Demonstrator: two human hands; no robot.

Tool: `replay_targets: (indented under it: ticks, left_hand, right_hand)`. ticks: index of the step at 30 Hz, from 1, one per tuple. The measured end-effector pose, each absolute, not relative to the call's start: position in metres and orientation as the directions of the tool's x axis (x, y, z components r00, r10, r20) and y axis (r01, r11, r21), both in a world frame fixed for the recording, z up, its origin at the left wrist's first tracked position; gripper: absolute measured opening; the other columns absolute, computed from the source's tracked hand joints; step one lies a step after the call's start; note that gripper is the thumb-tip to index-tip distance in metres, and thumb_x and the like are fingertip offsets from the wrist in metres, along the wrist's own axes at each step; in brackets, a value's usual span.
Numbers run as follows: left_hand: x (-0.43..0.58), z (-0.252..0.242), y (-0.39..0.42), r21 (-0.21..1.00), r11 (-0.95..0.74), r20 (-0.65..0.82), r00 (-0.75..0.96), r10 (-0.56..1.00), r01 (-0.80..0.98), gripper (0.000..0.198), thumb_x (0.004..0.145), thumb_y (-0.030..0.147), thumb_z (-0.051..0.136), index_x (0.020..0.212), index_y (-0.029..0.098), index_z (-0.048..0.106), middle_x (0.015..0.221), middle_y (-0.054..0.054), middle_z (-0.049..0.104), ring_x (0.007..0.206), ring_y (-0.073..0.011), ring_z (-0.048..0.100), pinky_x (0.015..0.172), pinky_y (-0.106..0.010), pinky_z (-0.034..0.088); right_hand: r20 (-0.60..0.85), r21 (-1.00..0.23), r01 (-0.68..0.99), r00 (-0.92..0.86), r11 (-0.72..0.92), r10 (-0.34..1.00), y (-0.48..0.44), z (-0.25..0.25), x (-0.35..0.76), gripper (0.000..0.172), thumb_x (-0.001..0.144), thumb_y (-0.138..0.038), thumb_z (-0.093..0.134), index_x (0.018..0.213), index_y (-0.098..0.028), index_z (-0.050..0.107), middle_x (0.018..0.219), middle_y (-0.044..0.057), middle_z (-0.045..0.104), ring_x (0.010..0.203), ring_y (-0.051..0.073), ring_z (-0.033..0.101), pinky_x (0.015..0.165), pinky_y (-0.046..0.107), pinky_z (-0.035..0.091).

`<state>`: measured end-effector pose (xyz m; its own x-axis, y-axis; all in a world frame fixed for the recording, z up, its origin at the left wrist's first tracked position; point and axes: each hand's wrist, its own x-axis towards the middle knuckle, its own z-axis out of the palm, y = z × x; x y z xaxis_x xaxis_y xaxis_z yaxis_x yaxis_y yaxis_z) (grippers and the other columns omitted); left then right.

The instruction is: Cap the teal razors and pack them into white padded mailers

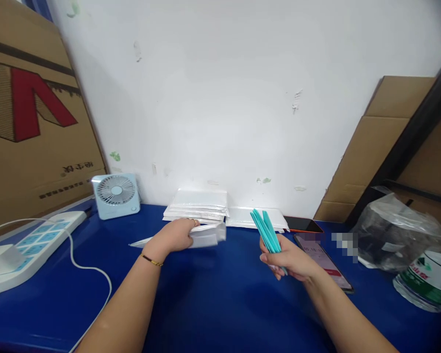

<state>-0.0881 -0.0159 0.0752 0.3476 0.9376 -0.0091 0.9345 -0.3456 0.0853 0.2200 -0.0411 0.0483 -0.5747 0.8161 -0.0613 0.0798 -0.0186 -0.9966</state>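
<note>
Several slim turquoise sticks (266, 230), probably light and stiff, fill the right hand (289, 257), fingers closed; the left hand (175, 236) pinches flat white packaging (206, 239), likely soft, best gripped edgewise.

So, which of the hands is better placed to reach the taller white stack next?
Left, probably: the left hand is just in front of the taller white stack, though it holds a white packet. The right hand is farther off, gripping teal strips.
</note>
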Motion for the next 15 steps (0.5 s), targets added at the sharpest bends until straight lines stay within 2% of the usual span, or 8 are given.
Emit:
replay_targets:
  ticks: [3,4,6,8,9,12,14,15]
  left_hand:
    - [-0.068,0.079,-0.022,0.144,-0.521,0.071,0.517,0.853,0.841,0.049,0.066,0.013,0.050,0.113,0.026,0.052,0.095,-0.002,0.064,0.086,-0.0201,0.060,0.074,-0.027,0.042]
    - [-0.060,0.077,-0.022,0.101,-0.548,0.121,0.537,0.835,0.830,0.051,0.068,0.014,0.051,0.118,0.025,0.049,0.097,-0.003,0.064,0.090,-0.0208,0.059,0.080,-0.029,0.041]
    - [-0.045,0.070,-0.019,-0.035,-0.563,0.281,0.548,0.788,0.826,0.056,0.072,0.013,0.052,0.126,0.026,0.042,0.117,-0.007,0.056,0.111,-0.0236,0.049,0.096,-0.037,0.030]
    - [-0.037,0.063,-0.015,-0.120,-0.526,0.409,0.525,0.747,0.842,0.059,0.076,0.009,0.048,0.130,0.029,0.036,0.133,-0.007,0.043,0.124,-0.0241,0.036,0.101,-0.041,0.021]
    - [-0.037,0.060,-0.012,-0.128,-0.495,0.441,0.496,0.748,0.859,0.059,0.078,0.007,0.045,0.131,0.031,0.035,0.134,-0.007,0.042,0.125,-0.0237,0.035,0.101,-0.042,0.022]
    - [-0.048,0.060,-0.007,-0.040,-0.395,0.366,0.381,0.849,0.918,0.045,0.083,0.010,0.039,0.124,0.027,0.047,0.111,-0.009,0.061,0.105,-0.0236,0.054,0.090,-0.038,0.034]
    - [-0.057,0.066,-0.007,0.079,-0.400,0.265,0.368,0.891,0.913,0.033,0.085,0.020,0.042,0.115,0.024,0.056,0.098,-0.008,0.066,0.093,-0.0231,0.059,0.081,-0.033,0.039]
    - [-0.060,0.069,-0.008,0.156,-0.441,0.229,0.402,0.886,0.884,0.030,0.086,0.026,0.042,0.112,0.024,0.058,0.098,-0.006,0.066,0.092,-0.0223,0.059,0.079,-0.031,0.040]
  right_hand:
    - [-0.076,-0.972,0.225,-0.577,0.069,0.813,-0.043,0.059,0.236,0.027,0.071,-0.025,0.063,0.063,-0.018,0.038,0.044,-0.009,0.041,0.034,0.004,0.037,0.040,0.021,0.043]
    - [-0.081,-0.957,0.272,-0.574,0.096,0.815,-0.044,0.062,0.241,0.027,0.071,-0.024,0.062,0.063,-0.018,0.037,0.045,-0.009,0.040,0.035,0.004,0.038,0.040,0.021,0.043]
    - [-0.088,-0.921,0.362,-0.553,0.144,0.828,-0.043,0.063,0.248,0.024,0.071,-0.023,0.061,0.064,-0.018,0.038,0.050,-0.008,0.042,0.036,0.004,0.040,0.040,0.020,0.043]
    - [-0.088,-0.887,0.427,-0.530,0.175,0.844,-0.041,0.063,0.252,0.022,0.070,-0.023,0.060,0.066,-0.018,0.039,0.053,-0.007,0.043,0.038,0.005,0.042,0.039,0.019,0.042]
    - [-0.088,-0.876,0.446,-0.522,0.183,0.848,-0.040,0.062,0.253,0.022,0.070,-0.023,0.059,0.066,-0.018,0.038,0.053,-0.007,0.043,0.038,0.005,0.042,0.039,0.019,0.042]
    - [-0.093,-0.857,0.479,-0.509,0.192,0.856,-0.038,0.060,0.253,0.022,0.070,-0.024,0.058,0.066,-0.018,0.038,0.054,-0.007,0.042,0.040,0.005,0.042,0.039,0.019,0.043]
    - [-0.098,-0.850,0.490,-0.506,0.192,0.857,-0.038,0.060,0.253,0.022,0.070,-0.024,0.058,0.066,-0.018,0.038,0.055,-0.007,0.042,0.040,0.005,0.042,0.039,0.019,0.043]
    - [-0.098,-0.848,0.493,-0.503,0.192,0.858,-0.039,0.061,0.254,0.022,0.070,-0.025,0.058,0.067,-0.018,0.038,0.055,-0.007,0.042,0.040,0.005,0.042,0.039,0.019,0.042]
